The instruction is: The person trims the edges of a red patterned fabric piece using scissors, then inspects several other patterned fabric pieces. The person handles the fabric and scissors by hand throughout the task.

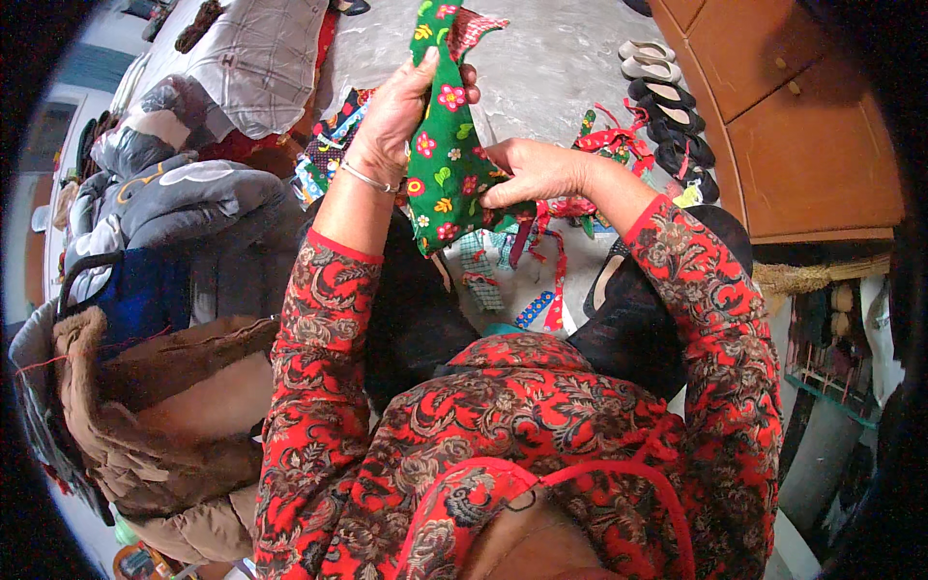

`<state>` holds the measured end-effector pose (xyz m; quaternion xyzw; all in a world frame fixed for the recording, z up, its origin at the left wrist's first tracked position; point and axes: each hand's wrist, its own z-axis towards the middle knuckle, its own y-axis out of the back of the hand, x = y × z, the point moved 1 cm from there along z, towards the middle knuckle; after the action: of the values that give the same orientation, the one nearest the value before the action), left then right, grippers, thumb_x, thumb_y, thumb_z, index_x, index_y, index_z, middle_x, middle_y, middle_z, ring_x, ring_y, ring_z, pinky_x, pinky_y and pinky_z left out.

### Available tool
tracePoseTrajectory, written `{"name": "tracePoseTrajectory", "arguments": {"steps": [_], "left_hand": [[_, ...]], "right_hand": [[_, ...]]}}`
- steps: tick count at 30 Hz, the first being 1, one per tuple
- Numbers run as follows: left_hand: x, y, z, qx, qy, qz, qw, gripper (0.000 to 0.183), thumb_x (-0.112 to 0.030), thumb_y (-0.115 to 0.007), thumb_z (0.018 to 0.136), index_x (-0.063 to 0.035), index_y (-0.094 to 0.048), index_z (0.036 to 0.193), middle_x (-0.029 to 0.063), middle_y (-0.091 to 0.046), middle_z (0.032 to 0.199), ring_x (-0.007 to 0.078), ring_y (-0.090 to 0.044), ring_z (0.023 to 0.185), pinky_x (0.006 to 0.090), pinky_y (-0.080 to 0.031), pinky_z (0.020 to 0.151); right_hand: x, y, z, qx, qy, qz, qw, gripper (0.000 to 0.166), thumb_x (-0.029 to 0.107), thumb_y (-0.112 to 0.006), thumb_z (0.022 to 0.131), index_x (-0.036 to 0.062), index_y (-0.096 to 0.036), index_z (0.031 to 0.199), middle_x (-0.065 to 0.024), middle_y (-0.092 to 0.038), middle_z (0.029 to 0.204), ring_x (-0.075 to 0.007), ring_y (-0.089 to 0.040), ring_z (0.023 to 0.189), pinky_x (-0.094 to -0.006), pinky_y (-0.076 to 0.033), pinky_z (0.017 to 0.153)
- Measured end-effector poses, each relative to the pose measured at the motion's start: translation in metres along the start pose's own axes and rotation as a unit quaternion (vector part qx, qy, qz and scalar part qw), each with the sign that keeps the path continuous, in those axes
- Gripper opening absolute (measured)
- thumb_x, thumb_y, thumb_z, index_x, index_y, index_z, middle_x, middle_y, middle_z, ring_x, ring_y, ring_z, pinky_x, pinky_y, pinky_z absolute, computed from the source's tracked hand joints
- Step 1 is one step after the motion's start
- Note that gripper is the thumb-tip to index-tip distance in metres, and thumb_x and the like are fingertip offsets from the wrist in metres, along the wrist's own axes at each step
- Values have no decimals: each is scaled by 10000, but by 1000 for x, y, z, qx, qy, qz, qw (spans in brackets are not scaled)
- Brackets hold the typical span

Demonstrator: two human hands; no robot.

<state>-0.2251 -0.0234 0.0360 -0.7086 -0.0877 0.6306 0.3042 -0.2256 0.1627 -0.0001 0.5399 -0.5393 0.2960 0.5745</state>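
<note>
A green cotton cloth piece (442, 167) with a flower print stretches between my hands, its narrow end up and its wide end down. My left hand (395, 109) grips its upper part, thumb on the front and fingertips around the far edge. A red checked lining (475, 29) shows at the top. Lower on the right, my right hand (533, 174) pinches the cloth's edge between thumb and fingers. Below it, strips of red cloth (558, 268) and a blue patterned scrap (535, 310) lie on the floor between my feet.
Folded printed fabrics (326, 148) lie beyond my left forearm. Red cloth strips (616, 141) spread to the right. Several shoes (663, 101) line a wooden cabinet (812, 145). Left of me, a brown padded coat (145, 435) and grey clothing (196, 196) are heaped on a chair.
</note>
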Motion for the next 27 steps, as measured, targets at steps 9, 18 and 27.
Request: {"name": "tracePoseTrajectory", "arguments": {"steps": [9, 18, 27], "left_hand": [[-17, 40, -9, -220, -223, 368, 876, 245, -251, -480, 962, -26, -565, 1011, 10, -614, 851, 74, -546, 755, 255, -464, 682], [-42, 50, -29, -236, -248, 215, 915, 248, -240, -473, 964, -68, -550, 1124, 2, -628, 955, 89, -596, 772, 251, -504, 664], [-134, 8, -138, -329, -181, 310, 873, 277, -264, -561, 917, -45, -577, 1086, 28, -647, 850, 92, -612, 642, 233, -495, 533]], "right_hand": [[-9, -12, -10, -37, -13, 100, 994, 465, 247, -651, 830, 15, -508, 1206, -6, -585, 1072, -66, -509, 954, -249, -421, 875], [-11, -3, -36, -87, -66, 195, 975, 354, 301, -542, 913, 37, -540, 1148, 39, -540, 904, -49, -472, 788, -207, -403, 694], [38, -36, -35, -7, -27, 146, 989, 276, 293, -487, 947, 57, -555, 1074, 71, -452, 750, -34, -409, 667, -215, -372, 576]]}}
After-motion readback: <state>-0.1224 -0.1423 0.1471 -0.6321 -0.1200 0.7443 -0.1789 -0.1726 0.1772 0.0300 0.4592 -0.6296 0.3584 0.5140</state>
